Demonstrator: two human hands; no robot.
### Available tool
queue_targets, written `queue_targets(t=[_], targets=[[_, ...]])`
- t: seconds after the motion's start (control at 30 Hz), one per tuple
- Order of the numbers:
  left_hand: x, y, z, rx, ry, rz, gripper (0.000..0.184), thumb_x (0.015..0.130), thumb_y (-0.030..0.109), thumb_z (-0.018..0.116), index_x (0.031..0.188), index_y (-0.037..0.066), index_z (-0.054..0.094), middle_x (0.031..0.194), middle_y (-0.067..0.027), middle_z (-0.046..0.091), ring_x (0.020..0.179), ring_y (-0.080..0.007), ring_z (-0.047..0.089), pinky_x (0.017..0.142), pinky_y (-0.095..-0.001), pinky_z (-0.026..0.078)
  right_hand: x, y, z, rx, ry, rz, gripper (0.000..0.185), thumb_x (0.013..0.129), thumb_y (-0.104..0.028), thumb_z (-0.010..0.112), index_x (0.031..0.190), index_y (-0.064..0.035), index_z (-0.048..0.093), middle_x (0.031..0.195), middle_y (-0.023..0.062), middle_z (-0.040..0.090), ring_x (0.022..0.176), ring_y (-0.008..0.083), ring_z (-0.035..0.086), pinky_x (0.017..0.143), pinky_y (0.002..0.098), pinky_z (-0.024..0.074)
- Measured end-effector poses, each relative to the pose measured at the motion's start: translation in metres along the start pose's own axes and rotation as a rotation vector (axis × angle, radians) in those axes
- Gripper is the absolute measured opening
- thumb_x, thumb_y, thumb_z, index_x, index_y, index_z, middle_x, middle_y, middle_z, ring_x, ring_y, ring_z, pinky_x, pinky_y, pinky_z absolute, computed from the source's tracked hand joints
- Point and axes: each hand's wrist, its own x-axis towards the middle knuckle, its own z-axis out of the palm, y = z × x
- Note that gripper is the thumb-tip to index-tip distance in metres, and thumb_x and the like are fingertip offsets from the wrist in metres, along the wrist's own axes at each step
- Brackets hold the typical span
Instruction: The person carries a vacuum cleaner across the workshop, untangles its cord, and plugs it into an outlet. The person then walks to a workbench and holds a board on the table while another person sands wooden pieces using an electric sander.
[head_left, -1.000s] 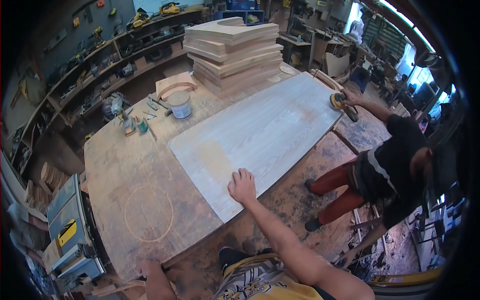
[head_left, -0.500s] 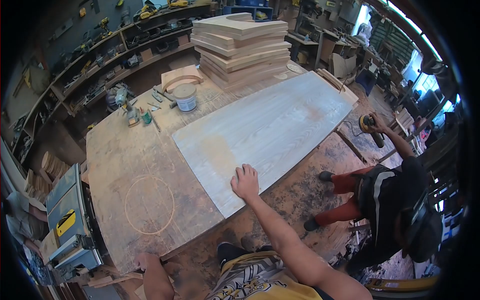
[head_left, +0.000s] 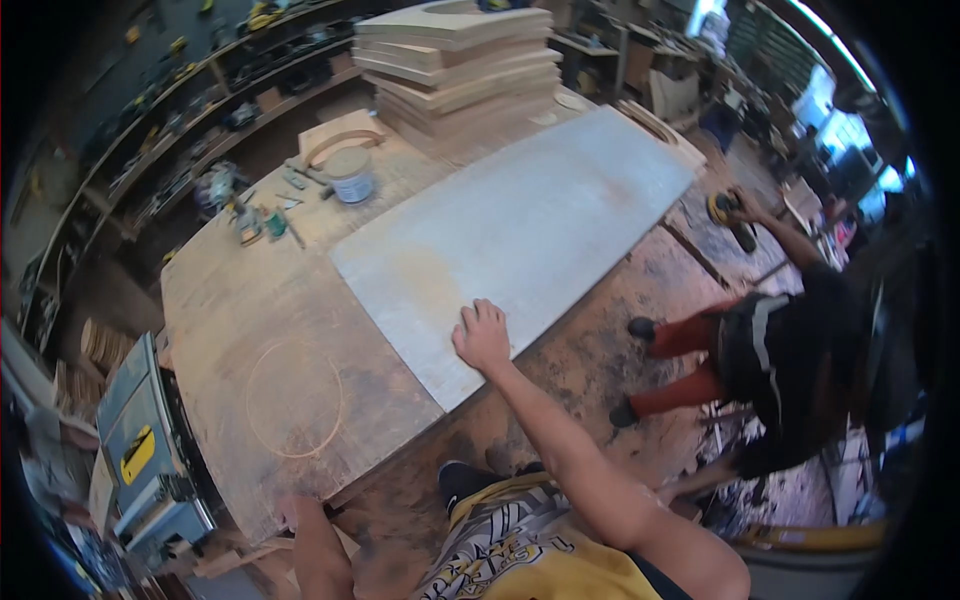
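A long pale grey board (head_left: 540, 220) lies flat across the wooden worktable (head_left: 230, 330). On its near part, beside a yellowish patch, my right hand (head_left: 482, 335) rests with fingers spread and nothing held. My left hand (head_left: 290, 510) is at the table's near left edge; its fingers are hidden or blurred. A circle outline (head_left: 294, 398) marks the bare wood left of the board. Past the board's far left edge are a round tub (head_left: 350, 176), a curved wooden piece (head_left: 343, 140) and small hand tools.
Stacked thick wooden pieces (head_left: 455, 65) stand at the back. On the right, a co-worker (head_left: 780, 350) holds a yellow and black sander (head_left: 722, 208) off the board. A table saw (head_left: 150, 455) stands at the left, with another person (head_left: 50, 455) beyond it. Shelves of tools line the back wall.
The co-worker's sander has moved from the board's far right corner out to the right, and the co-worker has stepped away. My right hand stays on the board. The view has shifted slightly.
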Motion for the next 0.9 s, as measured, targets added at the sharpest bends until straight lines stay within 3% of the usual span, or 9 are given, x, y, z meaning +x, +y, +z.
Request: queue_targets(t=[0.33, 0.43, 0.5, 0.6, 0.7, 0.73, 0.8, 0.83, 0.9], targets=[[0.024, -0.001, 0.012, 0.273, -0.065, 0.136, 0.042, 0.080, 0.040, 0.064, 0.118, 0.022, 0.063, 0.119, -0.0005, 0.061, 0.109, -0.0199, 0.059, 0.088, -0.0380, 0.048, -0.007, 0.006, 0.003, -0.013, -0.013, 0.026, 0.034, 0.078, -0.029, 0.054, 0.097, -0.0008, 0.056, 0.109, 0.0226, 0.052, 0.111, 0.0346, 0.045, 0.096, 0.0459, 0.0327], [0.074, -0.002, 0.027, 0.394, -0.065, 0.175, 0.042, 0.079, 0.041, 0.065, 0.117, 0.022, 0.063, 0.119, -0.0003, 0.062, 0.108, -0.0195, 0.059, 0.088, -0.0373, 0.048, -0.011, 0.008, 0.005, -0.007, 0.057, 0.022, 0.034, 0.077, -0.027, 0.055, 0.097, -0.0002, 0.055, 0.110, 0.0226, 0.051, 0.111, 0.0355, 0.045, 0.095, 0.0456, 0.0342], [0.144, -0.003, 0.066, 0.354, -0.064, 0.094, 0.040, 0.073, 0.038, 0.073, 0.109, 0.021, 0.066, 0.107, -0.0015, 0.066, 0.102, -0.0181, 0.061, 0.086, -0.0315, 0.048, -0.010, 0.008, -0.002, 0.004, 0.029, 0.048, 0.033, 0.077, -0.027, 0.055, 0.096, -0.0005, 0.056, 0.110, 0.0226, 0.051, 0.111, 0.0357, 0.046, 0.094, 0.0456, 0.0346], [0.020, -0.002, 0.021, 0.255, -0.082, 0.025, 0.037, 0.074, 0.036, 0.072, 0.106, 0.019, 0.067, 0.101, -0.0056, 0.067, 0.099, -0.0198, 0.062, 0.085, -0.0316, 0.048, -0.011, 0.008, -0.001, 0.012, 0.034, 0.010, 0.031, 0.077, -0.027, 0.055, 0.094, -0.0011, 0.056, 0.110, 0.0223, 0.052, 0.111, 0.0355, 0.046, 0.094, 0.0454, 0.0350], [0.033, -0.013, 0.026, 0.297, 0.143, 0.254, 0.036, 0.077, 0.037, 0.069, 0.107, 0.017, 0.066, 0.104, -0.0061, 0.067, 0.098, -0.0200, 0.062, 0.082, -0.0321, 0.049, -0.008, 0.007, 0.001, 0.017, -0.008, 0.012, 0.032, 0.077, -0.027, 0.055, 0.095, -0.0008, 0.056, 0.110, 0.0221, 0.052, 0.112, 0.0350, 0.045, 0.095, 0.0453, 0.0343], [0.032, -0.019, 0.032, 0.280, 0.132, 0.245, 0.036, 0.077, 0.037, 0.069, 0.107, 0.017, 0.066, 0.104, -0.0061, 0.067, 0.098, -0.0200, 0.062, 0.082, -0.0321, 0.049, -0.008, 0.007, 0.003, -0.004, -0.010, 0.026, 0.032, 0.078, -0.028, 0.054, 0.096, -0.0013, 0.056, 0.110, 0.0213, 0.052, 0.114, 0.0347, 0.044, 0.097, 0.0453, 0.0330], [-0.042, -0.027, 0.011, -0.796, 0.033, 0.243, 0.038, 0.079, 0.037, 0.067, 0.111, 0.016, 0.065, 0.108, -0.0066, 0.066, 0.102, -0.0203, 0.062, 0.081, -0.0327, 0.050, -0.010, 0.008, 0.002, -0.007, -0.032, 0.012, 0.033, 0.079, -0.029, 0.053, 0.097, -0.0019, 0.057, 0.110, 0.0205, 0.052, 0.115, 0.0343, 0.043, 0.098, 0.0454, 0.0317], [-0.044, -0.023, 0.012, -0.819, 0.018, 0.214, 0.038, 0.079, 0.037, 0.067, 0.111, 0.016, 0.065, 0.108, -0.0066, 0.066, 0.102, -0.0203, 0.062, 0.081, -0.0327, 0.050, -0.009, 0.008, 0.000, 0.004, -0.066, 0.035, 0.033, 0.079, -0.029, 0.053, 0.098, -0.0020, 0.056, 0.111, 0.0202, 0.052, 0.116, 0.0335, 0.042, 0.099, 0.0451, 0.0313], [-0.027, -0.013, 0.009, -0.517, 0.110, -0.138, 0.038, 0.080, 0.035, 0.066, 0.112, 0.014, 0.065, 0.110, -0.0051, 0.066, 0.103, -0.0214, 0.062, 0.078, -0.0333, 0.051, -0.004, 0.004, 0.000, 0.025, -0.098, 0.040, 0.034, 0.079, -0.029, 0.053, 0.099, -0.0021, 0.056, 0.112, 0.0199, 0.052, 0.116, 0.0328, 0.042, 0.099, 0.0448, 0.0309]])
